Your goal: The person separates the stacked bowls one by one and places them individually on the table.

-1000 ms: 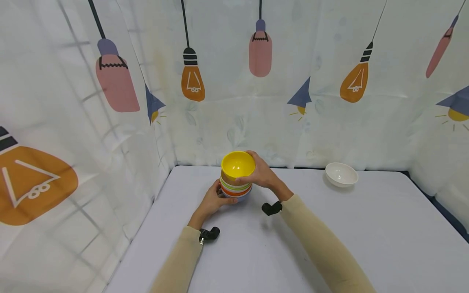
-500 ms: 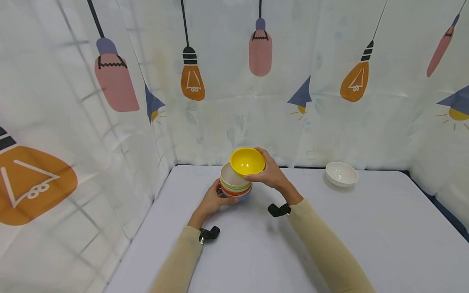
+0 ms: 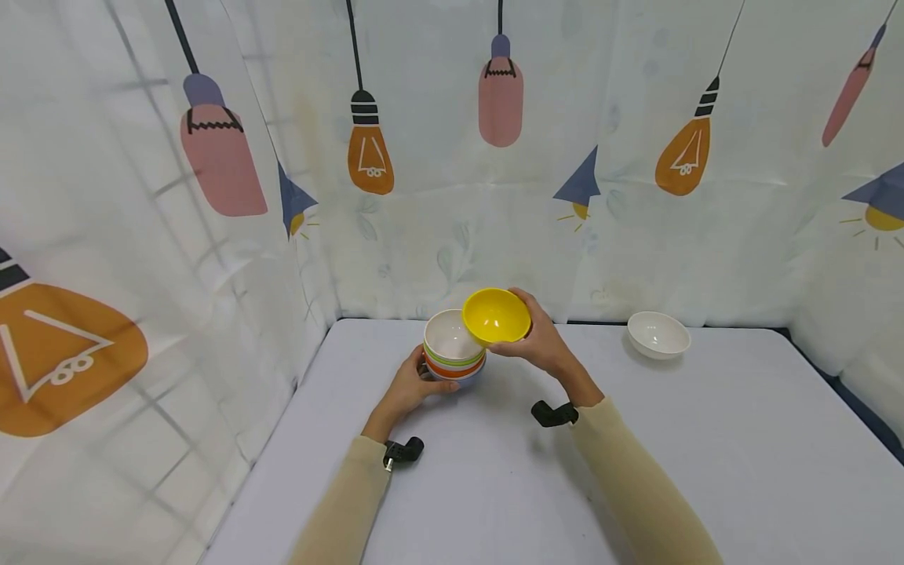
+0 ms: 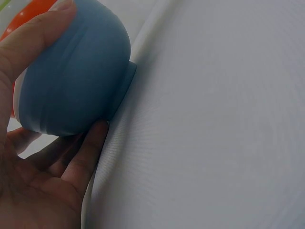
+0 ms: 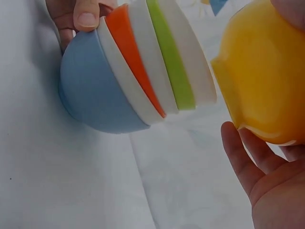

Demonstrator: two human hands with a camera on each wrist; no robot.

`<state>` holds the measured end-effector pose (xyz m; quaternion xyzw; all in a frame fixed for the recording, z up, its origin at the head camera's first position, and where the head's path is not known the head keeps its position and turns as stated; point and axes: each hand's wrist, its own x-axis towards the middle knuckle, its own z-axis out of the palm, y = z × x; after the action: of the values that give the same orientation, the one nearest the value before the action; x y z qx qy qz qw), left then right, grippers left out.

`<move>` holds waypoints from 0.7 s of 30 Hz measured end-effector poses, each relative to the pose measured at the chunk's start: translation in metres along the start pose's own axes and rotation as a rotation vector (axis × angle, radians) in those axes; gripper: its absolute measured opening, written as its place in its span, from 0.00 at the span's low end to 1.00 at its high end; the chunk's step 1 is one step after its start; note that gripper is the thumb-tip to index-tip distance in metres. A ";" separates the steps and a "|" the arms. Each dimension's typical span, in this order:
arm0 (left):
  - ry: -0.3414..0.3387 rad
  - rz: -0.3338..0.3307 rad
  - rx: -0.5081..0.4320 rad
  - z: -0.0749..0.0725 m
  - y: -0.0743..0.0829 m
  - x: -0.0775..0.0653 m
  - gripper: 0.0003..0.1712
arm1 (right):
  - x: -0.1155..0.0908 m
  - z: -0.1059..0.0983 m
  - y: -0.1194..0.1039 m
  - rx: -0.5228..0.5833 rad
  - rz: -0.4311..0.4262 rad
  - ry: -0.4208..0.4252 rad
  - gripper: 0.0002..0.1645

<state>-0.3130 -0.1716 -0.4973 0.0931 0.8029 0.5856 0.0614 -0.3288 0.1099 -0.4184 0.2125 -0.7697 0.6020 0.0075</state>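
My right hand point(image 3: 540, 339) holds a yellow bowl point(image 3: 497, 316) by its side, thumb near the rim and fingers behind. The bowl is raised at the upper right of a stack of nested bowls point(image 3: 453, 336). In the right wrist view a gap separates the yellow bowl's foot from the stack. Blue is the lowest bowl point(image 5: 102, 86); orange, green and whitish bands show above it. My left hand point(image 3: 410, 386) grips the stack low down, its thumb on the blue bowl near the rim. Fingers curve round the far side, partly hidden. The blue bowl's foot rests on the table.
A white bowl point(image 3: 659, 336) stands apart at the back right of the white-covered table point(image 3: 452, 486). Behind the table hangs a pale curtain point(image 3: 438, 235) printed with lamps, and another side of it runs along the left.
My right hand has carried the yellow bowl from over the stack to the right, uncovering the whitish inside of the top bowl. The left hand and the stack have stayed in place.
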 end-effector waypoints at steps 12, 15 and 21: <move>0.023 0.044 -0.004 0.002 -0.005 0.001 0.57 | -0.016 -0.014 0.007 0.013 0.024 0.036 0.64; 0.025 0.044 -0.002 0.002 -0.005 0.001 0.57 | -0.019 -0.018 0.009 0.017 0.038 0.041 0.64; 0.016 0.045 -0.019 0.002 -0.005 0.001 0.57 | -0.025 -0.026 0.016 0.025 0.057 0.059 0.63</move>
<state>-0.3141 -0.1715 -0.5030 0.1058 0.7954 0.5952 0.0425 -0.3180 0.1447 -0.4328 0.1728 -0.7674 0.6174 0.0102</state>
